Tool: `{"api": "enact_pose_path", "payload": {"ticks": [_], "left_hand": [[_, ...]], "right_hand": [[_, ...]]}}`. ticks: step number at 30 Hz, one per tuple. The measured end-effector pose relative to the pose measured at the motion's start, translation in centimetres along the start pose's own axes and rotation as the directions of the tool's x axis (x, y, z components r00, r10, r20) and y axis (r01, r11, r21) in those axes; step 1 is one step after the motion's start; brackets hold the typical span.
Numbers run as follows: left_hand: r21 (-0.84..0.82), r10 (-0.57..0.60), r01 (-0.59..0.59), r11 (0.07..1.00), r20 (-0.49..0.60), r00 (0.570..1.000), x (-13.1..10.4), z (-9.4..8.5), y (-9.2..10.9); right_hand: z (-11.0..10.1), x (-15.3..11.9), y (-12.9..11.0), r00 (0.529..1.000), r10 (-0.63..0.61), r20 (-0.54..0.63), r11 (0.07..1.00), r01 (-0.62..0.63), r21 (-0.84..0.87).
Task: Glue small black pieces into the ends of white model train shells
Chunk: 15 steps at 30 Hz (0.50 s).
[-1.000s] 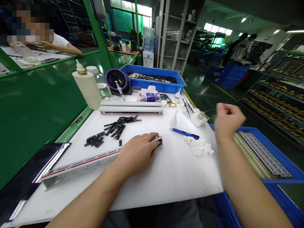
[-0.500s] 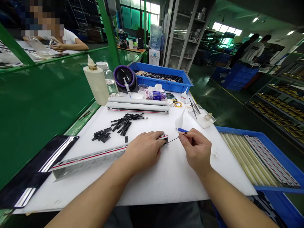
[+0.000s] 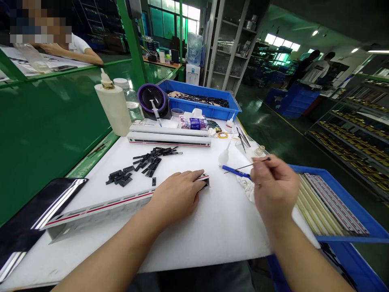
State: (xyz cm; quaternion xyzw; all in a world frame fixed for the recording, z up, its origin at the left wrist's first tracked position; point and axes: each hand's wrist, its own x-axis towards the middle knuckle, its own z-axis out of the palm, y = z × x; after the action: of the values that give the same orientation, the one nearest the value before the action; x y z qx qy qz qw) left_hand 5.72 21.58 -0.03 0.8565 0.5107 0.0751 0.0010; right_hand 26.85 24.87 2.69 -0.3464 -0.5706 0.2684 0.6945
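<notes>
Several strips [image 3: 336, 203] in blue tray [image 3: 355, 239]

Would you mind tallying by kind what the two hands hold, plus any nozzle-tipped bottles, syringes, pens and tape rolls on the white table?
Slotted rail under the left hand: 1
Thin dark rod in the right hand: 1
Nozzle-tipped bottles: 3
Syringe: 1
Blue pen: 1
Yellow tape roll: 1
Total: 8

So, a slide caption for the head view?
Left hand on a red-striped rail, right hand holding a thin dark rod.
</notes>
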Motion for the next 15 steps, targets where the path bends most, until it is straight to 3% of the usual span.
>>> {"api": "enact_pose_path", "payload": {"ticks": [2,5,8,11,15], "left_hand": [[0.012,-0.004,0.004,1.0,0.002,1.0,0.0,0.1,0.0],[0.03,-0.004,0.004,1.0,-0.003,1.0,0.0,0.0,0.0],[0.048,0.001,0.001,0.999,-0.042,0.999,-0.2,0.0,0.0],[0.062,0.024,-0.017,0.998,-0.102,0.994,-0.3,0.1,0.0],[0.067,0.035,-0.027,0.997,-0.129,0.991,-0.4,0.2,0.0]], "right_hand": [[-1.1,2.6,-0.1,0.99,-0.099,-0.097,0.995,0.096,-0.031],[-3.1,6.8,1.8,0.932,-0.305,-0.197,0.928,0.244,-0.282],[-5.5,9.6,5.0,0.929,-0.285,-0.237,0.85,0.131,-0.51],[-7.2,10.4,7.5,0.92,-0.207,-0.332,0.843,-0.004,-0.538],[-7.9,10.2,8.6,0.926,-0.208,-0.316,0.815,-0.015,-0.579]]}}
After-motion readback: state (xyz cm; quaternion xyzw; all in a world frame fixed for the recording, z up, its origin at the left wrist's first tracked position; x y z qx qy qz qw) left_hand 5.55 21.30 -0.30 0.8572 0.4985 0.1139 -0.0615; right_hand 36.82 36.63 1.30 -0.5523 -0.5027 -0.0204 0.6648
